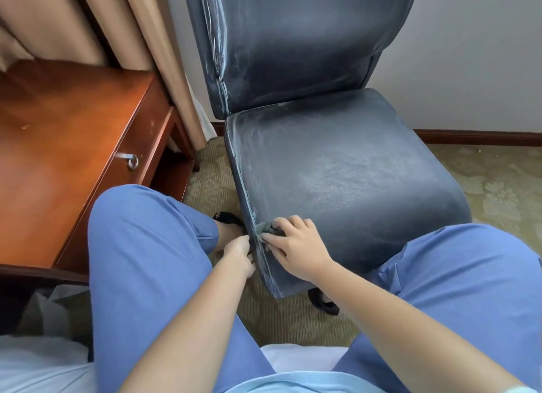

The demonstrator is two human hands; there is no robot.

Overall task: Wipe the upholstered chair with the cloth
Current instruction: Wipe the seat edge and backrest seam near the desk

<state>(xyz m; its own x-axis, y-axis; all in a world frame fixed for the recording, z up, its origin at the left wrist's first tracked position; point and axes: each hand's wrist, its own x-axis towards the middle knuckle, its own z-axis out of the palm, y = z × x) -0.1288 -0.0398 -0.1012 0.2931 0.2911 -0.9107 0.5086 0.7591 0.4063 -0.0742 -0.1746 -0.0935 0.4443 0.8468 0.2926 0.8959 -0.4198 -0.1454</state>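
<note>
Now, starting at your left: the wooden tabletop (58,146) stands well clear of the work. Your left hand (239,253) rests against the outer left side of the chair (337,169) seat, near the front corner; whether its grip holds anything you cannot tell from here. Just right of it, across the piped edge, your right hand (293,246) bunches the cloth (268,227) under curled fingers, pressed on that same corner. The seat edge runs away from you toward the backrest, and the broad seat top lies to the right of the cloth. Your right hand is the nearer one for a stroke either way.
</note>
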